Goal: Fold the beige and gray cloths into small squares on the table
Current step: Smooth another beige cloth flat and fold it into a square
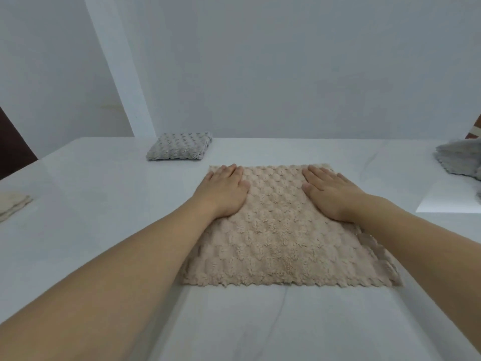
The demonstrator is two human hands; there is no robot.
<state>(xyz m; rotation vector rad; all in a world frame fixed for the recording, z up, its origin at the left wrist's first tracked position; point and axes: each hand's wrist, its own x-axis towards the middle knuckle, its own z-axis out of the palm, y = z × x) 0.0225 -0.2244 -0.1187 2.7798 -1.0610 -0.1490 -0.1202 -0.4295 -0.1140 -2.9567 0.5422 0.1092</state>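
- White glossy tabletop (104, 256): carries all items.
- Fluffy beige bubble-textured cloth (281, 243): spread flat at centre, near edge scalloped.
- Left hand (225, 191), right hand (330, 192): palms down on the cloth's far half, each grip spread flat, pinching nothing.
- Folded beige cloth (13, 204): left edge.
- Rumpled gray cloth (460, 158): right edge.
- Folded gray bubble-textured square (179, 146): far left of centre.

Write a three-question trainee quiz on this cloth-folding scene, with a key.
1. True or false: both hands press flat on the beige cloth.
2. Which cloth at the table's far edge is already a small square? A) gray B) beige
3. Fill in: the rumpled gray cloth lies at the ____ edge of view.

Key: 1 true, left hand and right hand; 2 A, the folded gray cloth; 3 right.
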